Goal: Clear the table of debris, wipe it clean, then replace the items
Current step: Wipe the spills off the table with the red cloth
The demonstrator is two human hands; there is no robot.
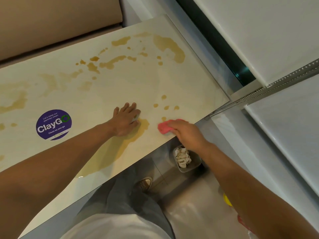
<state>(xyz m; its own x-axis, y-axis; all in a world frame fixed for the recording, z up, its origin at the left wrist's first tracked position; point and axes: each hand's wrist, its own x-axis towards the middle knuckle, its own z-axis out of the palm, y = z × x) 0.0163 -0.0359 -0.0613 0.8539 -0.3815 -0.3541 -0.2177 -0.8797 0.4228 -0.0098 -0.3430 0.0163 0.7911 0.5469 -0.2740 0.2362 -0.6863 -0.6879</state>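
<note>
While the pink sponge (pixel 164 127) sits at the near edge of the bench (pixel 120 87), close to its right corner, the right hand (pixel 188 133) grips it from the rear, fingers curled over its back end. It looks soft, light and compressible, so it likely handles best held across its top and pressed flat, and once wet it may turn slippery. Just beside it, the left hand (pixel 126 119) lies palm down with fingers straight, pressing something pale, perhaps a tissue, onto a brown puddle (pixel 131 140); whether it grips that is unclear. Brown spill patches (pixel 169 47) spread toward the far edge and left end. A round purple sticker (pixel 53 125) lies near the left. Below the near edge, on the floor, stands a small bin (pixel 187 159) of crumpled paper.
</note>
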